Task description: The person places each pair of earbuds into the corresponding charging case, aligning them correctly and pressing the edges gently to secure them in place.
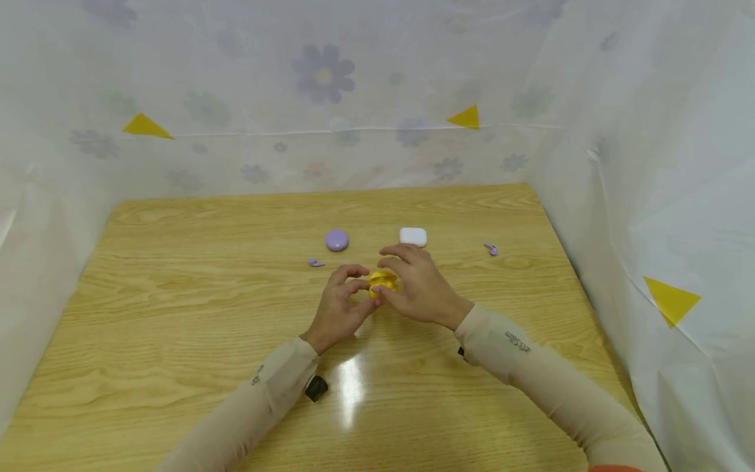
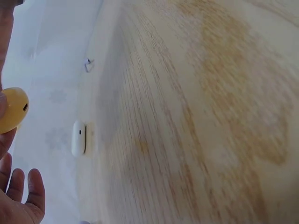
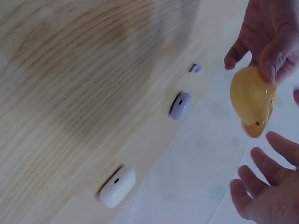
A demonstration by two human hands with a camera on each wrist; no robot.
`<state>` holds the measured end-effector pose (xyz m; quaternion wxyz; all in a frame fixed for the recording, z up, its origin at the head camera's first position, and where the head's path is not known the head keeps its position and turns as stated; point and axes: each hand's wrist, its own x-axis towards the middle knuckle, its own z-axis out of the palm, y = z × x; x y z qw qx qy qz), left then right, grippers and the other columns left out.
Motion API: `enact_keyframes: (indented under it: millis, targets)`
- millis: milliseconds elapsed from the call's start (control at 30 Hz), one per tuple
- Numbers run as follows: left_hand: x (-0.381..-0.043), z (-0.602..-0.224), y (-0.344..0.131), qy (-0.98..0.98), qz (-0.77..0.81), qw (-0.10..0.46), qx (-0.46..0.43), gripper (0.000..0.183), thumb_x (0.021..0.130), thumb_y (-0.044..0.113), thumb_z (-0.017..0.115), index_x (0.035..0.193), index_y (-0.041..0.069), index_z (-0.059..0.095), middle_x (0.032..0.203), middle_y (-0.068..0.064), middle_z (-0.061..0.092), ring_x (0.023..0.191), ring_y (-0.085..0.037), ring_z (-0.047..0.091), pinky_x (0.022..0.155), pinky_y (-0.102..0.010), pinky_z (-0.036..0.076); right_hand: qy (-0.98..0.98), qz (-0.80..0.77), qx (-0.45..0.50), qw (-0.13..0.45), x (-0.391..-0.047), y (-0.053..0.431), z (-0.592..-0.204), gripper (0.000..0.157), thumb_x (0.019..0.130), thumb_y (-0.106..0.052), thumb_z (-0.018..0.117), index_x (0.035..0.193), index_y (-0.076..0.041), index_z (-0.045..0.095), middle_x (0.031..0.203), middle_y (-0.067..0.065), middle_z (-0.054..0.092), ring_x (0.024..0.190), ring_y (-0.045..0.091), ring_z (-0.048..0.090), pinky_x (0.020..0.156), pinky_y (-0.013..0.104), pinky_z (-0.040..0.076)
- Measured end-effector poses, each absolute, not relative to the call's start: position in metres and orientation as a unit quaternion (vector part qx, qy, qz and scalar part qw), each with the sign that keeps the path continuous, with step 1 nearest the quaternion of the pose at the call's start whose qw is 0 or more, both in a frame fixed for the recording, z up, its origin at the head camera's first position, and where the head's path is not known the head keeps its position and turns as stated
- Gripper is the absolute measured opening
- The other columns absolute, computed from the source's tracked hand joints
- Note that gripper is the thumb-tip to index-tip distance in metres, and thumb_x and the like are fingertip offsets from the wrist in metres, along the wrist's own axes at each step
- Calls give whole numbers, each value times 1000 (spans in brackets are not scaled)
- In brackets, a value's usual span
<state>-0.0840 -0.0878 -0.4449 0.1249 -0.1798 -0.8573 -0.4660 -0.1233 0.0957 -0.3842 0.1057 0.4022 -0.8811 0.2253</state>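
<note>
Yellow, the small open case (image 1: 383, 278) sat between both hands in the head view; the left hand (image 1: 339, 307) pinched it, the right hand (image 1: 421, 288) spread its fingers. Left wrist: a white case (image 2: 79, 138) lay beyond. Right wrist: a purple case (image 3: 181, 106) lay nearby.

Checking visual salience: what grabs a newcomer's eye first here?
The bright yellow case, between the left grip and right grip. Next, the white case and round purple case beyond it on the table. Then two yellow triangles on the flowered sheet behind.
</note>
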Motion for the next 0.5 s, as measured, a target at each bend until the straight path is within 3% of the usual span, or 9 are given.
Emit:
enact_keyframes:
  millis: [100, 167, 500]
  targets:
    - [-84, -445, -89, -857, -468, 124, -176, 20, 77, 15, 79, 87, 0, 70, 116, -14, 58, 111, -30, 54, 96, -48, 46, -894, 191, 400, 57, -125, 102, -390, 64, 78, -40, 76, 126, -2, 56, 137, 19, 51, 127, 40, 47, 101, 59, 40]
    - [-85, -445, -89, -857, -470, 124, -173, 21, 76, 14, 80, 86, -1, 69, 116, -14, 58, 111, -30, 54, 96, -48, 45, -898, 163, 405, 45, -126, 105, -397, 73, 77, -45, 76, 131, -4, 51, 143, 20, 45, 130, 43, 42, 102, 61, 38]
    - [-87, -445, -89, -852, -484, 116, -163, 21, 77, 15, 79, 87, -1, 70, 115, -14, 59, 111, -29, 54, 97, -46, 45, -873, 164, 428, 166, -129, 108, -423, 68, 72, -38, 83, 125, -5, 55, 134, 19, 52, 125, 41, 48, 98, 55, 44]
